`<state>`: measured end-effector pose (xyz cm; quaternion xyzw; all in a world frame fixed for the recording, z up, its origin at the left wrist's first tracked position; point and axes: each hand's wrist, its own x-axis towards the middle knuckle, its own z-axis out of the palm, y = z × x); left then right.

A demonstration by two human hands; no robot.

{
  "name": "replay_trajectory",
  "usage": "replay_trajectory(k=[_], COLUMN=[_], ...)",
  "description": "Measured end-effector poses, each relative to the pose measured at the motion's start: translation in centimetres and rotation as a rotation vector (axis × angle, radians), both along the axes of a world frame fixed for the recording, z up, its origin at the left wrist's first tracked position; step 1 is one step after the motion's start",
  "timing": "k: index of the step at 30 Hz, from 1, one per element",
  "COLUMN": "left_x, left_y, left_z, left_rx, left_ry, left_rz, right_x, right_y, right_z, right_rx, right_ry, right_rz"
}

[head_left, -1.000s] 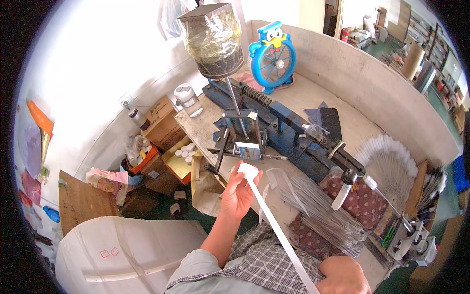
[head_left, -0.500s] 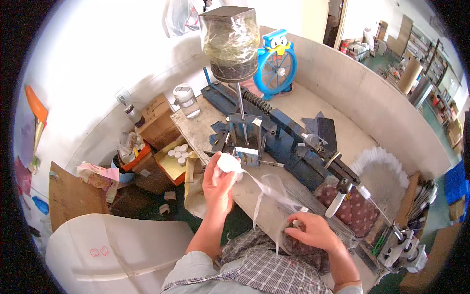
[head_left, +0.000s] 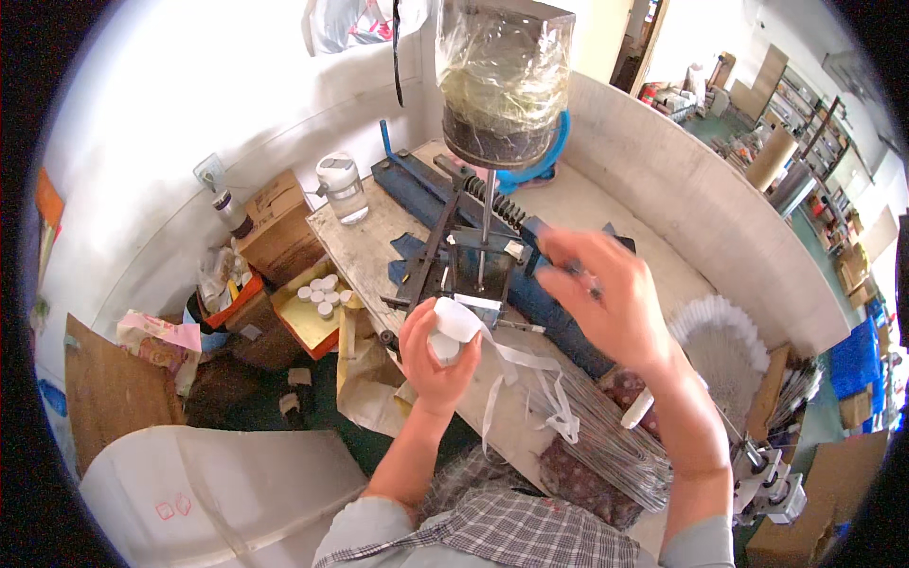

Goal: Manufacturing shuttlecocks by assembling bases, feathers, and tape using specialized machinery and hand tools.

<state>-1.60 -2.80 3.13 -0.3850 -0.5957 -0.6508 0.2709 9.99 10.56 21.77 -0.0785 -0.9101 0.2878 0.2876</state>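
Note:
My left hand (head_left: pixel 437 364) is closed round a small white roll of ribbon (head_left: pixel 458 321), above the near edge of the workbench. From the roll, loose white ribbon (head_left: pixel 530 362) trails to the right over the bench. My right hand (head_left: pixel 611 298) is raised over the blue-black bench machine (head_left: pixel 568 331), its fingers bent and smeared by motion; whether they hold anything is unclear. Just beyond my left hand stands the machine's small upright fixture (head_left: pixel 478 265). A metal rod rises from it to a plastic-wrapped drum (head_left: pixel 507 95).
Thin grey rods (head_left: pixel 606 445) lie in a bundle on the bench's right side. A clear jug (head_left: pixel 342 189) stands at its left back corner. White round pieces (head_left: pixel 325 295) sit in a yellow-lined box at left. A low wall (head_left: pixel 720 180) curves behind the bench.
My right hand has risen from the near bench edge up and forward over the machine. The left hand keeps the roll, slightly lower in view. The head view has shifted.

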Motion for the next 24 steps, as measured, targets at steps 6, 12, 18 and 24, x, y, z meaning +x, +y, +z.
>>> replay_trajectory(k=[6, 12, 18, 24], left_x=[0.9, 0.5, 0.5, 0.8], left_y=[1.0, 1.5, 3.0, 4.5], left_z=[-0.1, 0.7, 1.0, 1.2], left_rx=[0.14, 0.028, 0.04, 0.061], left_ry=[-0.037, 0.049, 0.012, -0.056], left_rz=[0.019, 0.167, 0.19, 0.292], right_x=[-7.9, -8.9, -9.6, -10.1], right_y=[-0.2, -1.7, -1.4, -1.0], right_z=[-3.0, -2.2, 0.9, 3.2], right_rx=[-0.51, -0.666, -0.664, -0.605], right_ry=[0.277, 0.523, 0.514, 0.609], right_rz=[0.386, 0.371, 0.37, 0.482])
